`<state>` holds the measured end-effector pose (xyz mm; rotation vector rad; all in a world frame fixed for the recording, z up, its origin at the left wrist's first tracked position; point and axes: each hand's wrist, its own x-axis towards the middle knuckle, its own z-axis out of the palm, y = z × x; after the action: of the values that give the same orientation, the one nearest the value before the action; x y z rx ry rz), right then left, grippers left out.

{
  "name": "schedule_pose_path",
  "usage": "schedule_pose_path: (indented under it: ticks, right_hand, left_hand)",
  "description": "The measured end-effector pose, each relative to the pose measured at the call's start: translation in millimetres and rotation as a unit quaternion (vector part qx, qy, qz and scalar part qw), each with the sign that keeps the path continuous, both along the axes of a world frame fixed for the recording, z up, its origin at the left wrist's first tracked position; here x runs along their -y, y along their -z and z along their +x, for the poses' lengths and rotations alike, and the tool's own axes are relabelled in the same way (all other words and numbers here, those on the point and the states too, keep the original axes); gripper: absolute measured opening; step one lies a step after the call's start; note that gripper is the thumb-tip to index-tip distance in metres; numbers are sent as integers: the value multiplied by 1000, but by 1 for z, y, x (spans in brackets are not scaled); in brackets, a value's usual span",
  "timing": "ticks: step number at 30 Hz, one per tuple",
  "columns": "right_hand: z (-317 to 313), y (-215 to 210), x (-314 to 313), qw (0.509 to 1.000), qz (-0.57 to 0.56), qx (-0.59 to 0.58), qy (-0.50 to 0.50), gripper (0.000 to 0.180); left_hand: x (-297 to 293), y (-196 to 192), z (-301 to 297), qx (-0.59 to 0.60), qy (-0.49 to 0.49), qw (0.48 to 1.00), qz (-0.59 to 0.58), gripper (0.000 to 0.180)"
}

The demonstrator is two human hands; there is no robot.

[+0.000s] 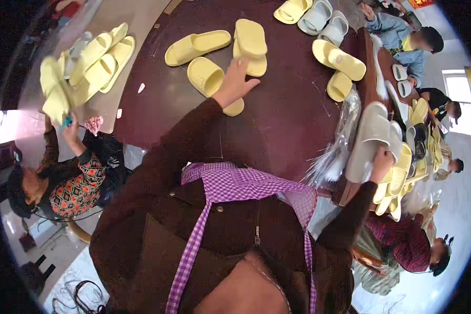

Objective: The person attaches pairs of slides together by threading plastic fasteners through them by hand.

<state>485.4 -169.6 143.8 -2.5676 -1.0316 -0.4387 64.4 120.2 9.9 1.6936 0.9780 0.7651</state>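
My left hand [234, 86] reaches over the table, thumb spread and fingers stretched out. Its fingertips lie against the near end of a pale yellow slide slipper [250, 36], which rests on another yellow one. Beside that hand, a yellow slipper [204, 75] and a second one [197, 46] lie on the tabletop; one more pokes out under my wrist. On the right, my right hand [383, 166] is closed on the edge of a light grey slide slipper [370, 131]. A second grey slipper sits close against it, partly hidden.
The dark red table [277, 120] holds more yellow slippers [340, 60] and grey ones [316, 18]. Clear plastic wrap [345, 125] lies at its right edge. At left, a co-worker's hand [72, 131] is near blurred yellow slippers [55, 91]. Several people work along the right.
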Motion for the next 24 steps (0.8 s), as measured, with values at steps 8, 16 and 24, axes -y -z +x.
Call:
schedule_pose_path:
  ticks: [8,16,24]
  right_hand:
    - [160,-63,54,993,-35,63,92,41]
    - [-15,3,-24,977,35,-184,-100,30]
    - [-223,107,-91,721,114,-653,-202,44]
  left_hand:
    - [-48,-34,26,-317,-113,937,97,85]
    - [-75,-4,27,-234,-102,966,31,74]
    - [17,6,13,370,-79,875,-302,44]
